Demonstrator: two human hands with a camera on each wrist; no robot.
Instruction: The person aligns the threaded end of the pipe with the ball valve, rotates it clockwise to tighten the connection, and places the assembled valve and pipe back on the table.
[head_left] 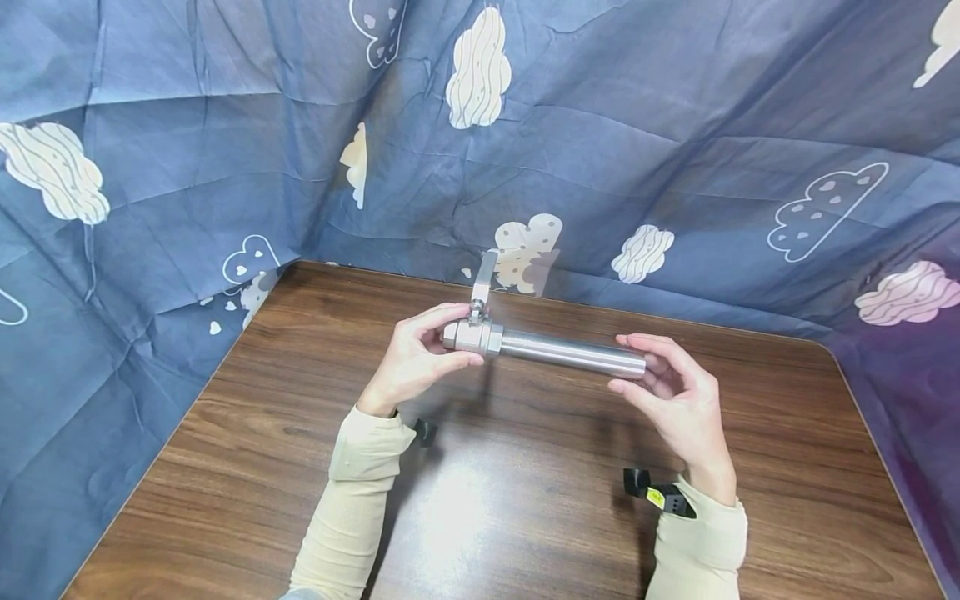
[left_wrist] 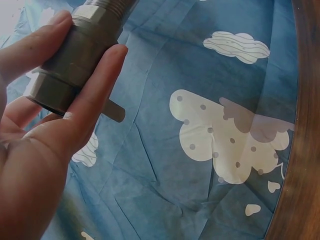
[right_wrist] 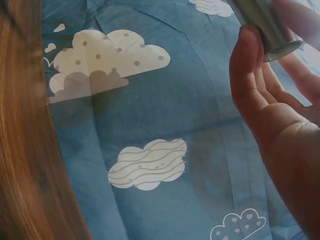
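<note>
A metal ball valve (head_left: 471, 336) with a flat lever handle (head_left: 484, 275) pointing away from me is joined to a straight steel pipe (head_left: 573, 354). Both are held up over the table, the pipe running to the right. My left hand (head_left: 414, 354) grips the valve body between thumb and fingers. At the pipe's free end, my right hand (head_left: 684, 400) pinches it with thumb and fingers. The left wrist view shows the valve body (left_wrist: 70, 60) up close, threads visible at its upper end. In the right wrist view the pipe's end (right_wrist: 265, 25) lies between the fingers.
The brown wood-grain table (head_left: 525, 517) extends below both hands. Behind it and along its sides hangs a blue cloth (head_left: 637, 108) with cloud prints. Small black devices (head_left: 671, 498) sit at both wrists, by the beige sleeves.
</note>
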